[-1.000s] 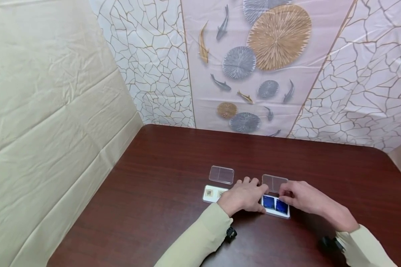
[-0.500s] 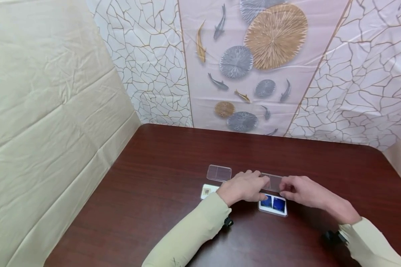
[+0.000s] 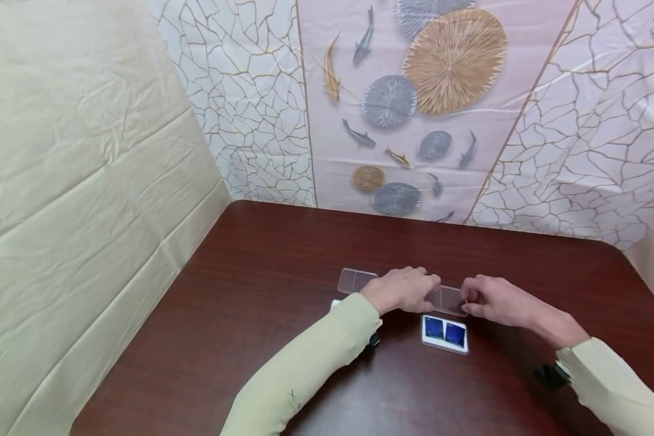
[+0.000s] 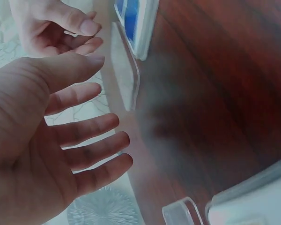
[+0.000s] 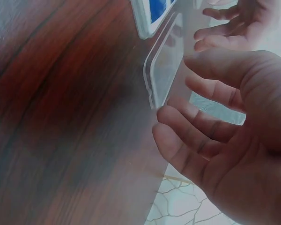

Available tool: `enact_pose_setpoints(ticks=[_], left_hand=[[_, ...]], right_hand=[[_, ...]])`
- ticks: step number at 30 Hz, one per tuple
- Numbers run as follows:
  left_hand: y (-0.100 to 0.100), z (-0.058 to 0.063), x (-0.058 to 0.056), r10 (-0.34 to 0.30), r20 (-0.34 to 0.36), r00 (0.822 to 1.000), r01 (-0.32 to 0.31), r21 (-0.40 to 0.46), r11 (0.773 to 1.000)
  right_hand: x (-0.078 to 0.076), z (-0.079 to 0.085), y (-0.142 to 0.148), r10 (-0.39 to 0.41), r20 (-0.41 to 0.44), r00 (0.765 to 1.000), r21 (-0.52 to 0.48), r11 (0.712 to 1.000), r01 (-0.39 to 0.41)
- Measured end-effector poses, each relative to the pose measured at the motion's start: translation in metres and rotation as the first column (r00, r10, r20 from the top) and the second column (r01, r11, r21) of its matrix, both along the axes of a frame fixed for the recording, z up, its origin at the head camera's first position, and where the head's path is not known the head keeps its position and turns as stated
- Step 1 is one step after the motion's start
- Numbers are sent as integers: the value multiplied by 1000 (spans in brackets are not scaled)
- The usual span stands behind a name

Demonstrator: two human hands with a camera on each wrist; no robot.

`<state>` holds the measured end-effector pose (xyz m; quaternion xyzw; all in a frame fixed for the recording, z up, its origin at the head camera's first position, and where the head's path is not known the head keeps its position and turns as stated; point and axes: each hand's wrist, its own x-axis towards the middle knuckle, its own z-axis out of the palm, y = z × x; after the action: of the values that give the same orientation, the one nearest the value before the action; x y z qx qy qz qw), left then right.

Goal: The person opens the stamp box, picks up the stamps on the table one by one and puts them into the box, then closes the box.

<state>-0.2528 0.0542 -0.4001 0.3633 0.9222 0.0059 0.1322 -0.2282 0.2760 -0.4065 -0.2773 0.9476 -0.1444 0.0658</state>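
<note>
My left hand (image 3: pixel 403 289) and right hand (image 3: pixel 496 300) hover at the two ends of a clear plastic lid (image 3: pixel 449 300), which lies on the table. Both hands have loosely bent fingers. In the left wrist view that lid (image 4: pixel 126 70) lies a little apart from my left hand (image 4: pixel 33 136). My right hand (image 5: pixel 225 126) has its fingertips close to the lid's end in the right wrist view; whether they touch it, I cannot tell. Just nearer than the lid is a shallow white case (image 3: pixel 445 347) holding two dark blue square pieces (image 3: pixel 455 335).
A second clear lid (image 3: pixel 354 280) lies left of my left hand. Below it, my sleeve (image 3: pixel 316 351) hides most of another white case (image 3: pixel 335 304). The dark red-brown table (image 3: pixel 261 254) meets a patterned cloth (image 3: pixel 398 157) at the back and a cream cloth (image 3: pixel 87 212) on the left.
Both hands have moved away from the case with the blue pieces, forward to the clear lid behind it. The left forearm now covers more of the left case.
</note>
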Motion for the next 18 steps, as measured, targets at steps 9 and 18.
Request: enact_pose_setpoints(ticks=[9, 18], left_hand=[[3, -11, -9, 25, -6, 1000, -25, -17, 1000], [10, -14, -11, 2, -20, 1000, -3, -24, 1000]], right_hand=[[-9, -8, 1, -33, 1, 999, -3, 999, 33], [-11, -12, -5, -8, 4, 1000, 10, 1000, 8]])
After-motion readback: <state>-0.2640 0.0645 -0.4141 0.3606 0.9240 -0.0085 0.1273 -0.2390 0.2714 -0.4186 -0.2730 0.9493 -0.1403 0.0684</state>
